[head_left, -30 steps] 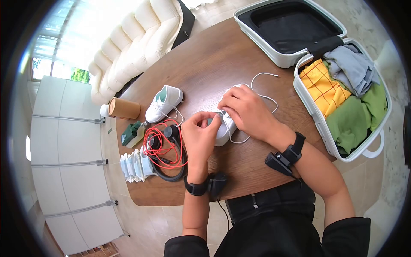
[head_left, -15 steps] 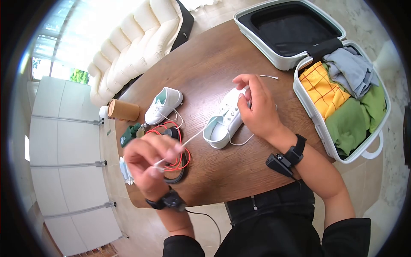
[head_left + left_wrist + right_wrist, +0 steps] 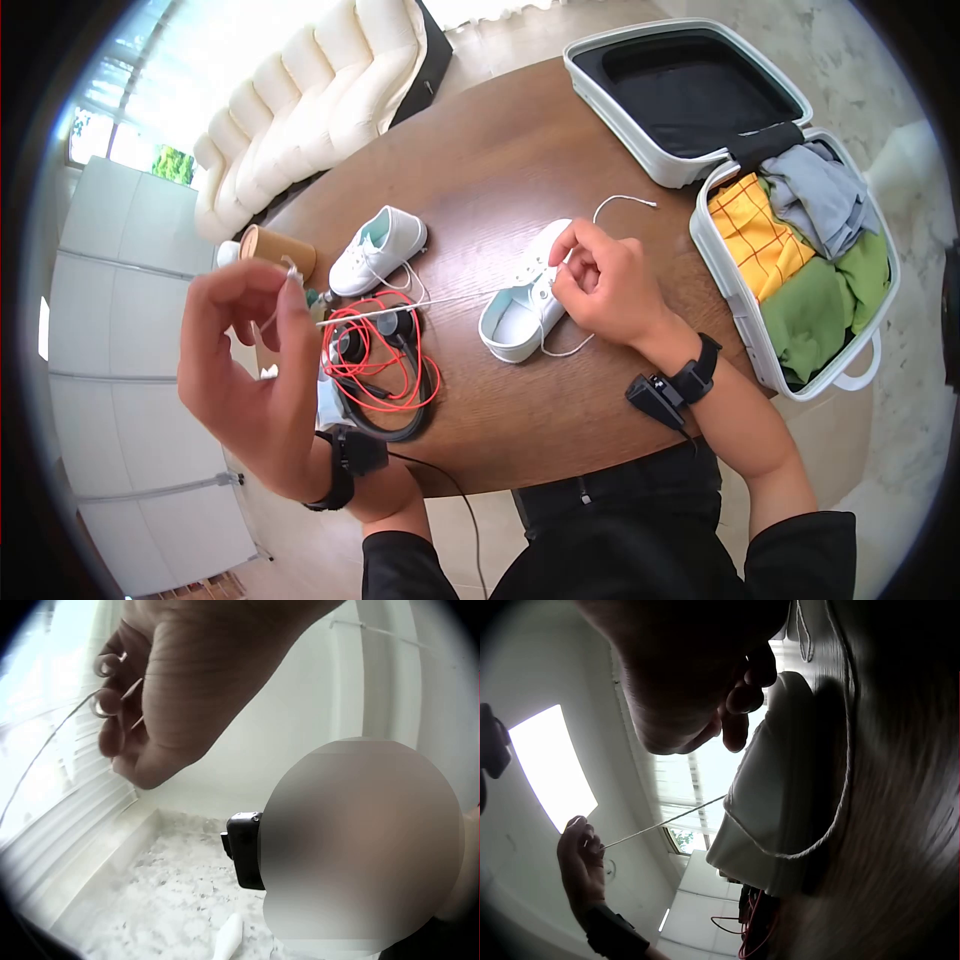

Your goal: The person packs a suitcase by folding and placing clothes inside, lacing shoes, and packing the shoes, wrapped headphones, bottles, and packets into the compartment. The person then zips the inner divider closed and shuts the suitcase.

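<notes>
Lace (image 3: 455,298) ran taut and nearly straight from the near shoe (image 3: 511,350) to the left hand (image 3: 245,375), whose thumb and fingers pinched it near its end, raised to the left of the shoe. The right hand (image 3: 615,285) lay over the shoe's side by the eyelets, fingers curled; whether they pinched any part of it could not be told.

The shoe rested sole down on the table (image 3: 500,430), its opening towards the person. It looked light, with a soft cloth-like upper over a firmer sole, so a pull on the lace alone could have slid or tipped it. The steadiest hold seemed to be along the side, low by the sole, or at the heel; a hard squeeze on the upper would likely have dented it.

The lace looked thin, limp and hard to break, yet apt to slip between fingertips, so it was best pinched just behind the tip. Its other end (image 3: 630,197) lay loose beyond the right hand. A second shoe (image 3: 400,235) stood to the left, near headphones (image 3: 422,395) with a red cord (image 3: 385,408) looped over them.
</notes>
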Available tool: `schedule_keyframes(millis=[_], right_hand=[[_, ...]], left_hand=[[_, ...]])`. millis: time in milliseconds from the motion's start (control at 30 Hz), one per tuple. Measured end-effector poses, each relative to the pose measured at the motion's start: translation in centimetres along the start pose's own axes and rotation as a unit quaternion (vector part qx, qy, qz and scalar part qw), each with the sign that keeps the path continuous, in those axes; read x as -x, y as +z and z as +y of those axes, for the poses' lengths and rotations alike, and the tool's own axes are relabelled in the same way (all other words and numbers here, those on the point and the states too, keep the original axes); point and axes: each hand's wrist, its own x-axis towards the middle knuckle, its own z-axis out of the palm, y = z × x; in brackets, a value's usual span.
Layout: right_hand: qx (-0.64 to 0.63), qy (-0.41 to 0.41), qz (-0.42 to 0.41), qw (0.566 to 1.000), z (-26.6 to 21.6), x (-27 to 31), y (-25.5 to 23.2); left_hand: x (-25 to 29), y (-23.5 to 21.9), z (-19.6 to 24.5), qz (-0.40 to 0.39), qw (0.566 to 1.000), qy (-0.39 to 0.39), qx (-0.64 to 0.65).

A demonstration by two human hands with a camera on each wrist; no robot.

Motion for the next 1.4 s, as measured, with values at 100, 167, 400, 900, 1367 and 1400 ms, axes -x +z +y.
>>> schedule_keyframes(millis=[100,167,400,900,1367,1400], right_hand=[[0.029,-0.015,-0.028,0.999,-0.5,0.1,-0.2],[0.099,-0.032,-0.093,0.99,-0.6,0.2,-0.5],[0.145,-0.062,-0.292,0.943,-0.7,-0.6,-2.0],[-0.152,0.053,-0.381,0.91,-1.9,-0.1,-1.9],[-0.21,0.066,-0.082,0.972,-0.8,-0.4,-1.6],[-0.239,0.087,-0.054,0.966,-0.7,-0.5,-1.8]], left_hand=[[-0.2,0.3,-0.8,-0.007,0.998,-0.024,-0.062],[-0.5,0.0,-1.3,-0.026,0.991,-0.047,-0.119],[0.5,2.8,-6.7,-0.3,0.937,-0.092,-0.154],[2.1,8.7,-1.0,-0.525,0.836,0.073,0.139],[0.2,6.1,-1.2,-0.47,0.867,0.02,0.166],[0.4,6.3,-1.1,-0.462,0.867,0.034,0.183]])
